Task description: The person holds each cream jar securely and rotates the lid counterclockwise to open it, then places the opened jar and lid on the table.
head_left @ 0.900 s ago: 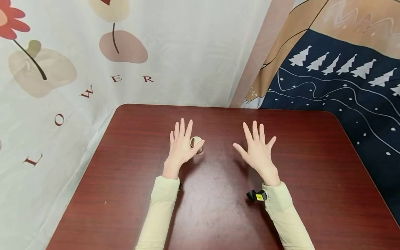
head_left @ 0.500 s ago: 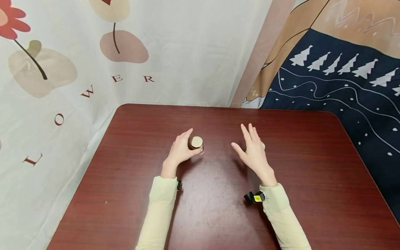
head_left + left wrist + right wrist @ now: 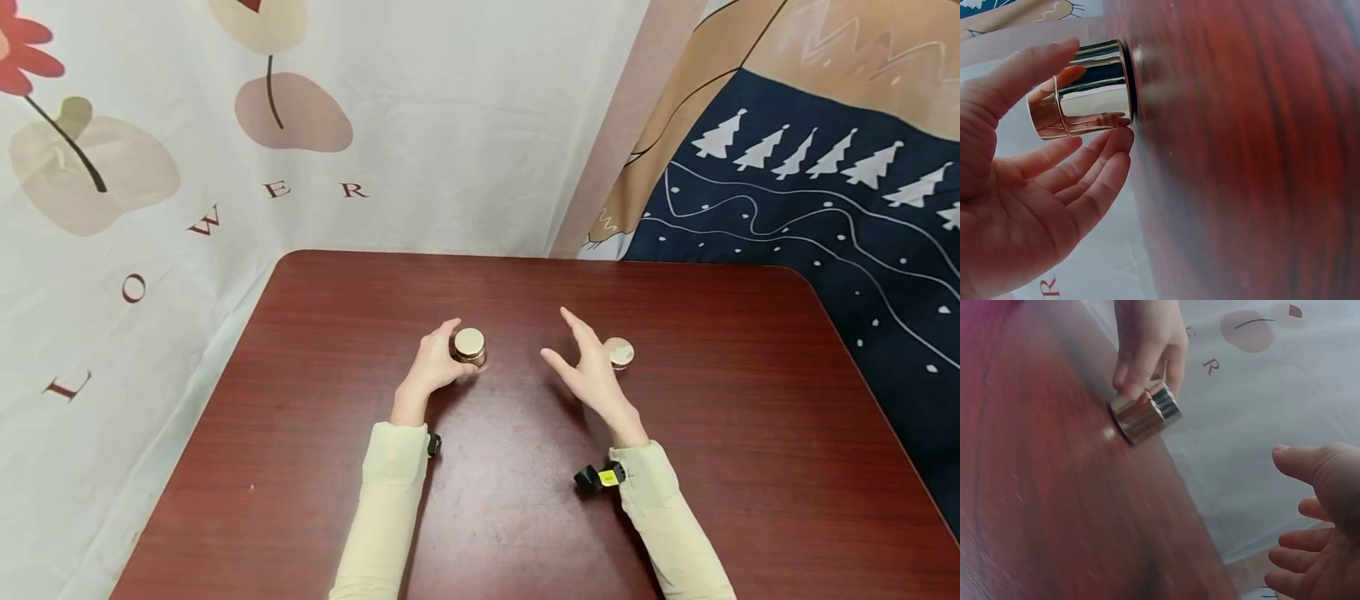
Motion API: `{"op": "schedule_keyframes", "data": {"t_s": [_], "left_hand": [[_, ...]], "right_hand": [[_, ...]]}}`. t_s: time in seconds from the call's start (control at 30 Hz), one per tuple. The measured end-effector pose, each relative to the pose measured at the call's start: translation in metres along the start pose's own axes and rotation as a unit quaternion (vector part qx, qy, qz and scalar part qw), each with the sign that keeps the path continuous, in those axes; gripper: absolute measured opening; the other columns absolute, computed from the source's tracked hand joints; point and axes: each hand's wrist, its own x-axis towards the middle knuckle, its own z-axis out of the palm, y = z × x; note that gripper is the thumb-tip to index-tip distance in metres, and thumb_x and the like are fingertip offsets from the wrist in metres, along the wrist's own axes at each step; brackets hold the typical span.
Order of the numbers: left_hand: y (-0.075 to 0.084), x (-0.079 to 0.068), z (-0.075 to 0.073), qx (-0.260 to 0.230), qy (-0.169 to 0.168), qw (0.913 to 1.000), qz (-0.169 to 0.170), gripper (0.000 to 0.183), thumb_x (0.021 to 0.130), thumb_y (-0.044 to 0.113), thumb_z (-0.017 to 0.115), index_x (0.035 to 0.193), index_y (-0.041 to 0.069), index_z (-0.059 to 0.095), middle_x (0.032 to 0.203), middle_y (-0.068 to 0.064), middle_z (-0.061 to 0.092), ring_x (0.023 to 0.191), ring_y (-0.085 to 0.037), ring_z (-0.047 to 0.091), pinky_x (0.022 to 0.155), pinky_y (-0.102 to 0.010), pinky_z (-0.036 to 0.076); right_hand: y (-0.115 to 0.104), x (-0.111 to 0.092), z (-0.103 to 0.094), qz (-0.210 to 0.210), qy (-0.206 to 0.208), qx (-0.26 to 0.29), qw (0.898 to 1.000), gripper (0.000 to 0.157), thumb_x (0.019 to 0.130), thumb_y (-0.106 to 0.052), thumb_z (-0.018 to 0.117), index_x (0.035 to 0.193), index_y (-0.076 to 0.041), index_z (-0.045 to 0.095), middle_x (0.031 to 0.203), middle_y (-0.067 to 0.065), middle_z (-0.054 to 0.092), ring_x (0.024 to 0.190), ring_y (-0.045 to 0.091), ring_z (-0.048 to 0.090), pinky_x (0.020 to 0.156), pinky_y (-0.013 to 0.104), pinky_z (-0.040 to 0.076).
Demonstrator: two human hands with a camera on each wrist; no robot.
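A small shiny gold jar (image 3: 469,343) with a flat round lid stands upright on the dark red wooden table (image 3: 502,500). The left hand (image 3: 435,357) curves round its left side. In the left wrist view, the thumb lies along one side of the gold jar (image 3: 1094,94), with fingertips right at its base on the other. To the right, the right hand (image 3: 592,371) hovers with spread thumb and straight fingers pointing left, holding nothing. Beside its little-finger side sits a second round gold-topped container (image 3: 619,352), partly hidden by the hand.
A white curtain (image 3: 450,150) printed with flowers and letters hangs behind and left of the table. At the right hangs a navy cloth (image 3: 795,192) with white trees. A black wrist camera (image 3: 598,477) sits at the right cuff.
The left hand's spread fingers have curled round the gold jar. The right hand has turned and moved left, its fingers drawn together, uncovering the second gold-topped container.
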Motion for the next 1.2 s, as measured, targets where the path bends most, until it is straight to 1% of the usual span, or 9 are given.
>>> {"op": "schedule_keyframes", "data": {"t_s": [0.03, 0.17, 0.27, 0.43, 0.57, 0.7, 0.87, 1.0, 1.2], "left_hand": [[-0.001, 0.0, 0.0, 0.001, 0.0, 1.0, -0.003, 0.08, 0.064, 0.006, 0.083, 0.133, -0.005, 0.044, 0.121, -0.023, 0.058, 0.113, -0.036, 0.053, 0.099, -0.045, 0.04], [-0.004, 0.002, 0.0, 0.018, -0.003, 0.9998, 0.004, 0.072, 0.063, 0.007, 0.083, 0.127, -0.005, 0.051, 0.119, -0.022, 0.06, 0.112, -0.036, 0.054, 0.097, -0.046, 0.041], [-0.006, 0.004, -0.001, 0.018, -0.007, 0.9998, 0.011, 0.064, 0.063, 0.006, 0.083, 0.122, -0.003, 0.057, 0.115, -0.02, 0.062, 0.109, -0.036, 0.055, 0.095, -0.046, 0.042], [-0.009, 0.008, 0.0, 0.002, -0.012, 0.9999, 0.003, 0.054, 0.064, 0.006, 0.082, 0.114, 0.001, 0.063, 0.11, -0.017, 0.065, 0.105, -0.032, 0.057, 0.092, -0.043, 0.044], [-0.011, 0.01, 0.0, -0.004, -0.013, 0.9999, -0.003, 0.049, 0.064, 0.007, 0.082, 0.11, 0.001, 0.065, 0.105, -0.016, 0.066, 0.098, -0.03, 0.059, 0.088, -0.041, 0.046], [-0.012, 0.009, -0.001, -0.011, -0.011, 0.9998, -0.007, 0.046, 0.063, 0.007, 0.083, 0.105, 0.0, 0.067, 0.098, -0.015, 0.068, 0.089, -0.027, 0.06, 0.081, -0.038, 0.048], [-0.012, 0.009, 0.0, -0.021, -0.013, 0.9997, -0.004, 0.045, 0.062, 0.007, 0.084, 0.104, 0.001, 0.068, 0.091, -0.012, 0.068, 0.084, -0.025, 0.06, 0.078, -0.036, 0.048], [-0.012, 0.008, 0.0, -0.028, -0.007, 0.9995, 0.014, 0.043, 0.062, 0.008, 0.083, 0.101, 0.001, 0.068, 0.087, -0.011, 0.069, 0.081, -0.023, 0.062, 0.076, -0.035, 0.049], [-0.008, 0.006, 0.003, -0.056, 0.019, 0.9972, 0.046, 0.041, 0.06, 0.009, 0.085, 0.096, 0.001, 0.067, 0.086, -0.012, 0.07, 0.078, -0.024, 0.065, 0.072, -0.034, 0.051]], "right_hand": [[0.0, 0.0, 0.003, 0.004, -0.003, 0.011, 1.0, 0.069, 0.082, -0.012, 0.072, 0.141, 0.0, 0.038, 0.14, 0.02, 0.042, 0.128, 0.034, 0.04, 0.102, 0.05, 0.036], [-0.001, -0.001, 0.013, 0.032, -0.016, 0.058, 0.998, 0.068, 0.081, -0.011, 0.073, 0.14, -0.003, 0.04, 0.14, 0.019, 0.044, 0.125, 0.034, 0.044, 0.099, 0.05, 0.04], [-0.004, 0.0, 0.02, 0.05, -0.022, 0.095, 0.994, 0.067, 0.081, -0.008, 0.073, 0.139, -0.001, 0.041, 0.138, 0.021, 0.045, 0.123, 0.035, 0.046, 0.098, 0.051, 0.041], [-0.025, 0.002, 0.023, 0.067, -0.022, 0.143, 0.987, 0.062, 0.08, 0.001, 0.071, 0.134, 0.008, 0.043, 0.132, 0.029, 0.047, 0.118, 0.043, 0.048, 0.096, 0.056, 0.04], [-0.04, 0.003, 0.022, 0.08, -0.029, 0.154, 0.984, 0.06, 0.079, 0.003, 0.071, 0.132, 0.01, 0.043, 0.131, 0.029, 0.047, 0.117, 0.044, 0.048, 0.096, 0.055, 0.04], [-0.045, 0.003, 0.023, 0.082, -0.038, 0.155, 0.984, 0.06, 0.08, 0.003, 0.07, 0.132, 0.011, 0.043, 0.132, 0.03, 0.046, 0.118, 0.045, 0.047, 0.096, 0.056, 0.04], [-0.046, 0.003, 0.024, 0.07, -0.037, 0.164, 0.983, 0.058, 0.079, 0.004, 0.07, 0.131, 0.012, 0.044, 0.13, 0.032, 0.047, 0.116, 0.047, 0.048, 0.095, 0.058, 0.04], [-0.045, 0.003, 0.024, 0.062, -0.035, 0.184, 0.98, 0.058, 0.079, 0.006, 0.069, 0.131, 0.012, 0.044, 0.129, 0.031, 0.048, 0.116, 0.048, 0.047, 0.095, 0.058, 0.039], [-0.045, 0.005, 0.024, 0.061, -0.026, 0.23, 0.971, 0.054, 0.08, 0.008, 0.067, 0.129, 0.014, 0.044, 0.127, 0.032, 0.049, 0.117, 0.046, 0.047, 0.097, 0.057, 0.038]]}}
